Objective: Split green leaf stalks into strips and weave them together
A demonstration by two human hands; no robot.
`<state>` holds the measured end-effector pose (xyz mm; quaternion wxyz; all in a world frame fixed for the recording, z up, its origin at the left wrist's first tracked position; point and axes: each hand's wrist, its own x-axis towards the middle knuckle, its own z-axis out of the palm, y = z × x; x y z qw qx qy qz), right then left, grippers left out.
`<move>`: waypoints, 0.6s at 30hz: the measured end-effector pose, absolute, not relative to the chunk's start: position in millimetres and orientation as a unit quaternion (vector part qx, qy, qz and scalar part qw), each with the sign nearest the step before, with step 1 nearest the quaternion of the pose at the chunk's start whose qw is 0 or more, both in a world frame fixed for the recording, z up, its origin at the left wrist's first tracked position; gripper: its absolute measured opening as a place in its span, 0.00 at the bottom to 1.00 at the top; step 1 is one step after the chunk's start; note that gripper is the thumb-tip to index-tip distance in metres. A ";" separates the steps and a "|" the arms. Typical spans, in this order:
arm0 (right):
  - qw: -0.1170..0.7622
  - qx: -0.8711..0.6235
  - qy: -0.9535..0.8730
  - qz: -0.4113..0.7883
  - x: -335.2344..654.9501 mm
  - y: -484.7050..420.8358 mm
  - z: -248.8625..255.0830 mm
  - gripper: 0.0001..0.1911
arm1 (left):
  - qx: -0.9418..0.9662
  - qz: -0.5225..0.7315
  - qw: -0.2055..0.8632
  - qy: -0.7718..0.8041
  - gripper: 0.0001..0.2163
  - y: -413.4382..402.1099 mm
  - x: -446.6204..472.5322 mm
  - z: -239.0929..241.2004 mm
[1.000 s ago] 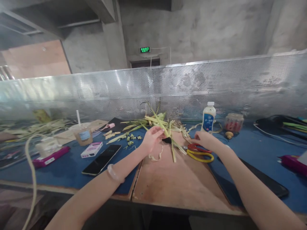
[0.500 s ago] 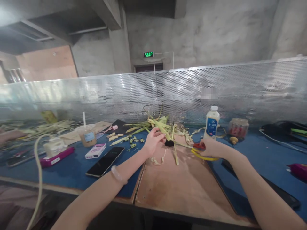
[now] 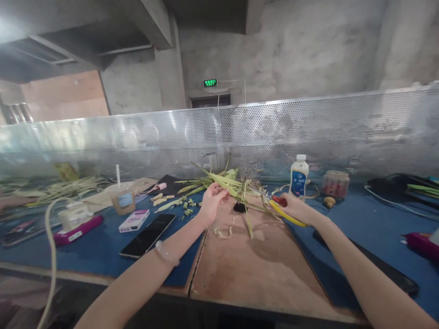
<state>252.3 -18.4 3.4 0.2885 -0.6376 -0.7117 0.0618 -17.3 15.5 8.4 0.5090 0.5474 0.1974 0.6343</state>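
Observation:
My left hand (image 3: 213,201) pinches a long green leaf strip (image 3: 224,182) above the wooden board (image 3: 236,260). My right hand (image 3: 294,208) grips scissors with yellow and red handles (image 3: 290,216). Their blades point left toward the leaf; whether they touch it I cannot tell. Behind both hands lies a heap of green and pale leaf strips (image 3: 192,185). A small black object (image 3: 239,207) rests on the board between the hands, and a thin pale strip (image 3: 224,234) curls in front of it.
Left of my hands are a phone (image 3: 149,235), a small white-pink box (image 3: 134,220) and a drink cup with straw (image 3: 124,201). A bottle (image 3: 299,177), a jar (image 3: 335,183) and a dark flat object (image 3: 380,265) stand or lie right. A perforated metal screen (image 3: 154,137) runs behind.
The leaf in my left hand has swung from slanting down toward the board to lying more level. My right hand has raised and turned the scissors, so their blades now point up toward it.

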 end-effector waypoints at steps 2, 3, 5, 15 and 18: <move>0.313 -0.580 -0.736 0.153 235.6 -22.1 2.7 0.19 | 0.540 0.638 0.514 0.191 0.14 15.0 -16.9 8.4; 0.323 -0.551 -0.741 0.209 227.2 -24.2 1.8 0.18 | 0.538 0.640 0.516 0.187 0.14 14.5 -16.6 8.6; 0.328 -0.514 -0.718 0.336 213.2 -27.9 -1.1 0.18 | 0.534 0.644 0.518 0.178 0.14 13.1 -15.8 9.3; 0.344 -0.450 -0.660 0.494 205.8 -35.0 -7.3 0.20 | 0.527 0.648 0.523 0.172 0.13 10.8 -13.3 10.5; 0.339 -0.456 -0.661 0.491 204.9 -35.8 -6.3 0.19 | 0.528 0.647 0.523 0.171 0.13 11.3 -13.9 10.2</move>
